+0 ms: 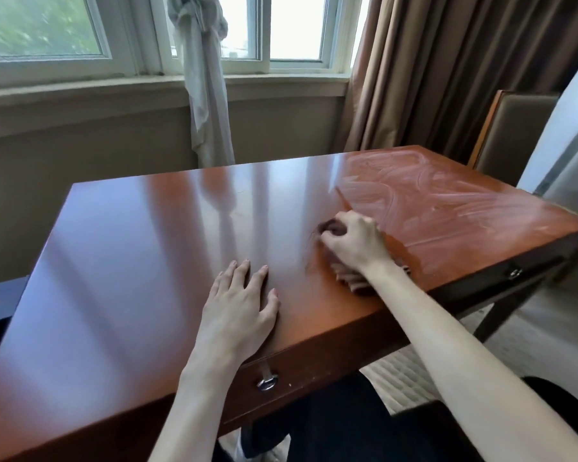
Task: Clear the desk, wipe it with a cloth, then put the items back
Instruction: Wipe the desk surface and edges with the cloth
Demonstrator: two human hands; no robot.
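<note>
Nearest, the left hand [239, 306] lies flat on the glossy wooden bench [131, 261] by its front edge, fingers [241, 273] spread. Right of it, the right hand [352, 240] has fingers curled, gripping a brownish cloth [349, 278]. Wet smears [431, 195] cover the bench's right part up to its edge. No writing is readable.
</note>
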